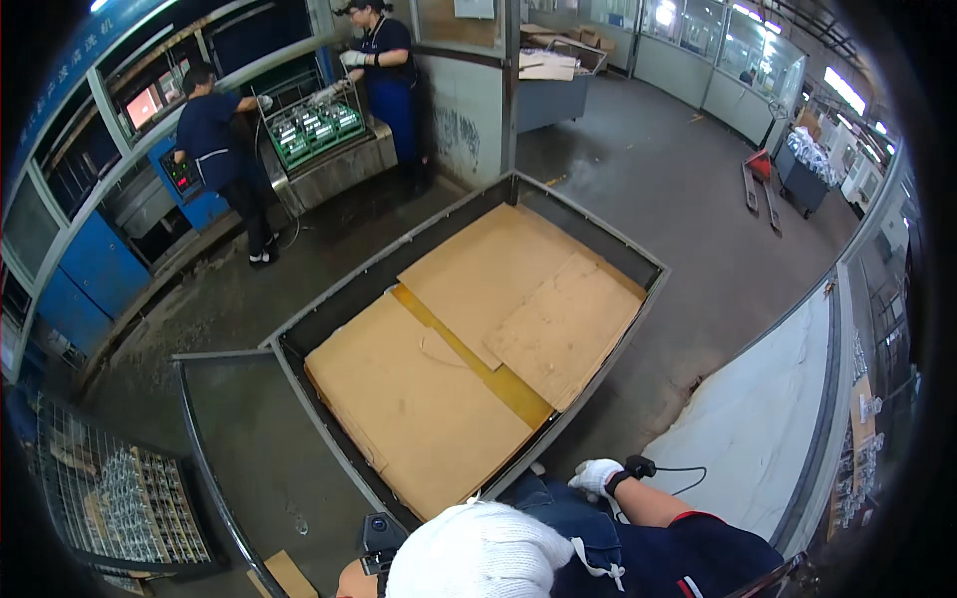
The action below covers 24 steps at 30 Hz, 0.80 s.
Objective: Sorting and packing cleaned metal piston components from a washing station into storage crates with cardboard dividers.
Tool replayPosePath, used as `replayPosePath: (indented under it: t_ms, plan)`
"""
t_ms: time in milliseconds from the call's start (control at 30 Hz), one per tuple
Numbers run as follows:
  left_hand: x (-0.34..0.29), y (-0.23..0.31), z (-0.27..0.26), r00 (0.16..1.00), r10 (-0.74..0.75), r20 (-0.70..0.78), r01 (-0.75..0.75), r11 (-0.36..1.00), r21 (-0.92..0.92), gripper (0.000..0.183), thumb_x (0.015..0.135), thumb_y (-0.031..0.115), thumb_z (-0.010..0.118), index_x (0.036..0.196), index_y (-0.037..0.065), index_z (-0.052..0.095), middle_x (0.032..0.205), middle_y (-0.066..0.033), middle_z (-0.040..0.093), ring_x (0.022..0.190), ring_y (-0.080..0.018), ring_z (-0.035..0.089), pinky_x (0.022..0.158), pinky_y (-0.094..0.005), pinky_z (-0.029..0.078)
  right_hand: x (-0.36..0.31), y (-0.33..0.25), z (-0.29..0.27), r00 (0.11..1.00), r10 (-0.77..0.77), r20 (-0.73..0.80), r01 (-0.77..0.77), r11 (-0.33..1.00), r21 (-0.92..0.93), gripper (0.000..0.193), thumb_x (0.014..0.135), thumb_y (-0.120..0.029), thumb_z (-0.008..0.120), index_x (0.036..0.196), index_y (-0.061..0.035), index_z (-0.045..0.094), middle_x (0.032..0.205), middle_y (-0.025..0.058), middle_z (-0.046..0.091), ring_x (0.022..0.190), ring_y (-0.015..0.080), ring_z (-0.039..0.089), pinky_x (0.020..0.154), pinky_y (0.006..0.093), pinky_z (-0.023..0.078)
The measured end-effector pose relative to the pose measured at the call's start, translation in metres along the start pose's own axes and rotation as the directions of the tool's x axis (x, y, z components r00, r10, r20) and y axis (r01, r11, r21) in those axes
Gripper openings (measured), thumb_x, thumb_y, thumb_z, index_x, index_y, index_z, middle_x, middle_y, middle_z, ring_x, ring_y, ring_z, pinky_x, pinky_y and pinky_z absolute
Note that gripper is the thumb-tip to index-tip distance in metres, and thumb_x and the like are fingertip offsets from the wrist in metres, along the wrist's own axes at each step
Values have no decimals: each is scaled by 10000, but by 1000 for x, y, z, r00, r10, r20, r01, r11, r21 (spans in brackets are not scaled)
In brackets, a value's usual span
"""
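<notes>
My left hand, in a white knitted glove, is raised close to the view at the bottom middle. Its fingers are folded out of sight, so I cannot tell what it holds, if anything. To the right, my right hand, gloved in white too, hangs beside my dark blue clothing. Its fingers look loosely apart, and nothing shows in them. In front of me stands a large dark metal bin. Brown cardboard sheets lie flat in it, with a yellowish strip showing between them. Neither hand touches the cardboard.
Two people in dark blue work at a machine with a green rack, back left. A wire cage of shiny parts stands at the lower left. A red pallet jack and a grey cart are back right, a white-topped surface nearer.
</notes>
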<state>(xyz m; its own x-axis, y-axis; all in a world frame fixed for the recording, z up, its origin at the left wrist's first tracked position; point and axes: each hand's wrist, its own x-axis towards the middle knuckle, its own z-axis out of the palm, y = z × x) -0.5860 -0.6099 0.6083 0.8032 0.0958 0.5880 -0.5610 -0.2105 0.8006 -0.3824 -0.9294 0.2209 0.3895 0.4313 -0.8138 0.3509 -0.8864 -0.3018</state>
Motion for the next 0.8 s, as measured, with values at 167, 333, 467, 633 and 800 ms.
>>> replayPosePath:
  t_ms: [167, 333, 467, 633, 800]
  plan:
    - [26, 10, 21, 996, -4, 86, 1, 999, 38, 277, 934, 223, 574, 1021, -3, 710, 930, -195, 716, 845, -364, 705, 802, -396, 574, -3, 23, 0, 993, 99, -60, -90, 987, 136, 470, 912, -482, 574, 1065, -65, 728, 1035, 133, 739, 1018, 326, 690, 857, 431, 533]
    - [56, 15, 50, 979, -74, 189, 53, 992, 115, 286, 942, 211, 564, 1046, -12, 708, 943, -212, 714, 840, -371, 708, 807, -397, 577, 1, 34, -30, 993, 116, -13, -114, 991, 76, 422, 912, -454, 574, 1085, -102, 732, 1124, 143, 715, 1052, 321, 677, 874, 428, 537]
    - [76, 14, 77, 946, -154, 286, 102, 977, 190, 293, 948, 202, 555, 1066, -19, 707, 952, -225, 713, 836, -377, 710, 812, -398, 579, 16, 68, -29, 993, -111, -39, 109, 993, -54, 540, 743, -210, 768, 1267, -201, 637, 1079, 123, 680, 1074, 347, 659, 876, 444, 561]
    - [100, -3, 110, 876, -346, 336, 223, 908, 354, 302, 955, 194, 547, 1087, -27, 706, 962, -239, 712, 832, -384, 712, 816, -400, 581, 8, 75, -39, 998, -66, 12, 67, 992, -107, 385, 899, -372, 628, 1232, -183, 676, 1198, 131, 677, 1166, 345, 626, 978, 447, 511]
    - [123, 10, 110, 959, 176, 222, -240, 920, 309, 260, 871, 167, 649, 1063, 2, 706, 1034, -164, 696, 976, -285, 687, 841, -341, 567, 37, 105, -32, 999, -22, -37, 20, 998, -63, 502, 922, -521, 524, 1208, -147, 698, 1271, 142, 662, 1195, 339, 614, 1010, 430, 483]
